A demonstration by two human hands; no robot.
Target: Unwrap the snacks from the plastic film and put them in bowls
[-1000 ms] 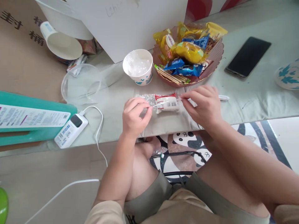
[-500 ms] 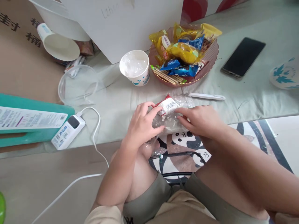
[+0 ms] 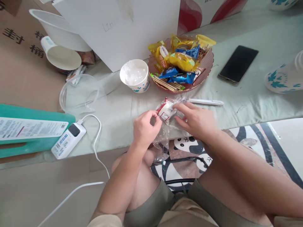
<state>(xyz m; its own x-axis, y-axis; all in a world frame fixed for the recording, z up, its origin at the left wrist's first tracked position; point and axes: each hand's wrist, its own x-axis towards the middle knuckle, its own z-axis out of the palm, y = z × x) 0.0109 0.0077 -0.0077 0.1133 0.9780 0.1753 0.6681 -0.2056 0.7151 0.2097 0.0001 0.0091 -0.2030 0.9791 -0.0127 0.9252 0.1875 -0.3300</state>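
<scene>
The red-and-white packet [image 3: 165,111] sits on the cloth [image 3: 118,123] between them, red edge slanting from near left to far right, the left hand [image 3: 147,126] pinching its near-left edge, the right hand [image 3: 198,119], thumb and forefinger parted, touching its right side!

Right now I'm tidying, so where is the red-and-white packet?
In the head view, the red-and-white packet is near the middle, between the left hand and right hand, below the snack bowl.
</scene>
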